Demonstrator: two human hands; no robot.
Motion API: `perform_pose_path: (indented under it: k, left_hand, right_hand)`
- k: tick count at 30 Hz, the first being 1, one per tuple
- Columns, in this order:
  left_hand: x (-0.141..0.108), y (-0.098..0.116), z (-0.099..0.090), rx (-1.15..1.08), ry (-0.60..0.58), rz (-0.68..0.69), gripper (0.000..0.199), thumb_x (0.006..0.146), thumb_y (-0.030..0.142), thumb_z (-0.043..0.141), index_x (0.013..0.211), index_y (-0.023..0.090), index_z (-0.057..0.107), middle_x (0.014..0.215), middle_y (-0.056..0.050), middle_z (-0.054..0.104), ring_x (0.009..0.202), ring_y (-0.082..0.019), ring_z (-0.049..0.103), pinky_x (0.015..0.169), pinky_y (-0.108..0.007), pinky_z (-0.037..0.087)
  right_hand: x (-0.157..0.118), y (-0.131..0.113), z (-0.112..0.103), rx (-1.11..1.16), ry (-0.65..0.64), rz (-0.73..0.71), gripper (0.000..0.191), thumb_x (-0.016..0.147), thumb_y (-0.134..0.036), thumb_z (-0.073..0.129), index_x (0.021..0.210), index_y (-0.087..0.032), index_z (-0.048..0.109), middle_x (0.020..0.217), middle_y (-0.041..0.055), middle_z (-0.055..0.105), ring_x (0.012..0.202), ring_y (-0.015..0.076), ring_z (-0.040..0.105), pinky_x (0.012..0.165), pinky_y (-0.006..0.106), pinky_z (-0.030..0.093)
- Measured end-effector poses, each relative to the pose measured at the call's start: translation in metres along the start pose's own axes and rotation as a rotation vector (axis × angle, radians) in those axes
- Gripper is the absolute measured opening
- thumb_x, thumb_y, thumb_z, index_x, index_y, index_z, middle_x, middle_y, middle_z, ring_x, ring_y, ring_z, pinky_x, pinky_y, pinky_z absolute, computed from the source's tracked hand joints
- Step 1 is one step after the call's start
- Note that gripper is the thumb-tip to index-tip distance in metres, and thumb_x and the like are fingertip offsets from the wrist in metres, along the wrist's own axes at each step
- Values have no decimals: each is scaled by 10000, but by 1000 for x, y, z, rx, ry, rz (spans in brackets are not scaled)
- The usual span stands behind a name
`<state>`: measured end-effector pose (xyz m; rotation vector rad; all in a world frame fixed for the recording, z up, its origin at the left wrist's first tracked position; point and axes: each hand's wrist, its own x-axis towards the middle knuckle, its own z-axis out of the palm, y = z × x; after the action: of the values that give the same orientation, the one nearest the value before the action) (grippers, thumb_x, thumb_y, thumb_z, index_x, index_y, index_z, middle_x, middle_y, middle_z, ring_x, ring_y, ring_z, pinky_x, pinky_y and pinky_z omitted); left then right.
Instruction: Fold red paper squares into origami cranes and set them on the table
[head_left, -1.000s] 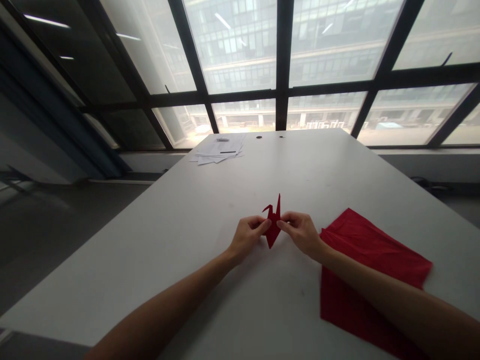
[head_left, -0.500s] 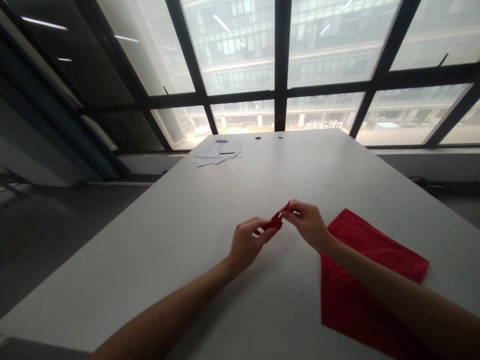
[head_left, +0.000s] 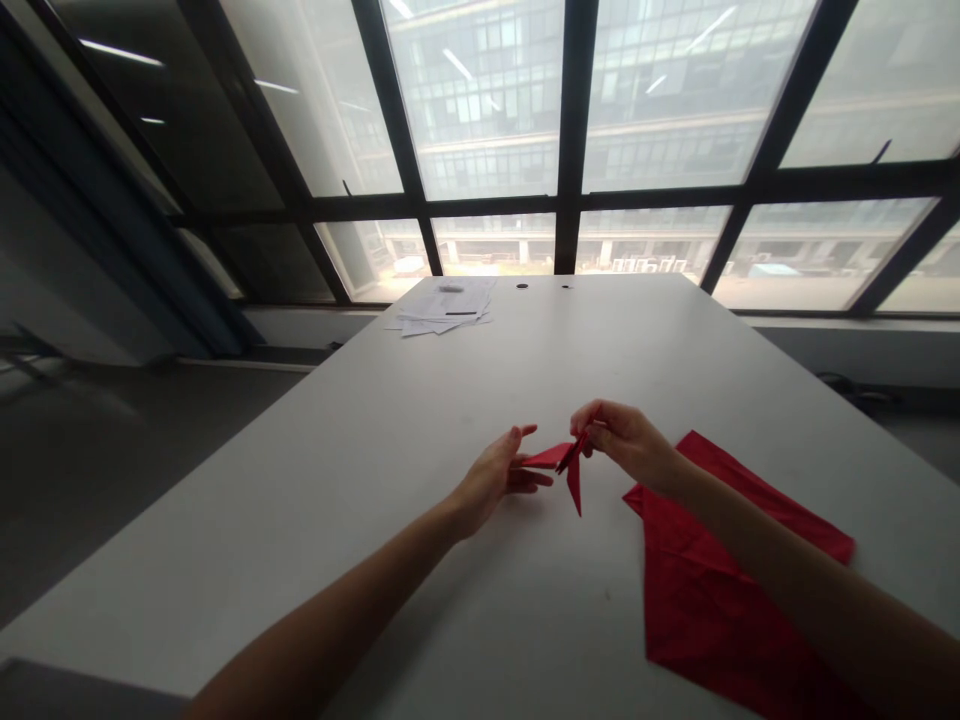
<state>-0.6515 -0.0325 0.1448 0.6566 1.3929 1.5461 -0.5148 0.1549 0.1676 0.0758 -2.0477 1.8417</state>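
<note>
The right hand is pinching the folded red paper over the tabletop, while the left hand is spreading loosely, unclenched, at one of its pointed ends.

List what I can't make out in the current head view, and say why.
All in the head view:
Part of the folded red paper: hidden by the right hand, which pinches it.
Whether the left hand touches that paper: too small and blurred to tell.
The flat red paper: partly covered by the right forearm, its near end cut off by the bottom edge.
Any writing on the white papers: too small and blurred.
</note>
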Motion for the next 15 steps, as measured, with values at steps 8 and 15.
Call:
perform_pose_path:
  k: [8, 15]
  left_hand:
    - [-2, 11, -1, -33, -22, 81, 546, 761, 323, 811, 1241, 172, 597, 893, -65, 696, 772, -153, 653, 762, -288, 506]
    - [1, 4, -2, 48, 42, 164, 444, 801, 430, 736, 1135, 154, 640, 840, -57, 684, 707, -159, 643, 683, -284, 497]
  right_hand:
    - [-4, -12, -2, -195, -127, -15, 154, 904, -329, 607, 866, -189, 657, 865, 56, 626, 772, 181, 556, 699, 325, 489]
    - [-5, -14, 4, -270, -171, 38, 115, 870, -227, 587, 829, -197, 690, 886, 51, 646, 772, 179, 581, 687, 318, 494]
